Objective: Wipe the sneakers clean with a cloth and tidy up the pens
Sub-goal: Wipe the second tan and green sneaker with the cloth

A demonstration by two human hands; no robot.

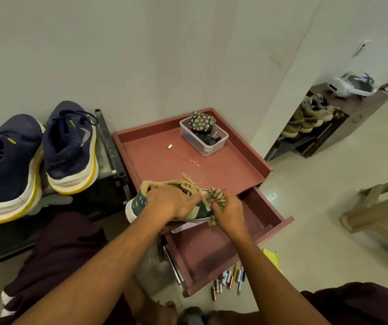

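Observation:
A dark green sneaker (139,204) with tan laces and a white sole lies on its side at the front edge of the reddish-brown cabinet top (155,160). My left hand (172,201) grips it across the upper. My right hand (229,211) holds a bunched striped cloth (215,195) against the sneaker's toe end. Several pens and markers (229,279) lie scattered on the floor below the open drawer (211,249). A pair of navy sneakers (36,156) with white and yellow soles stands on a rack at the left.
A clear plastic box (208,146) with small items sits at the back of the cabinet top, a small white piece (170,146) beside it. A shoe rack (305,123) with tan shoes stands at the right. A wooden frame (375,207) is at the far right. My knees flank the drawer.

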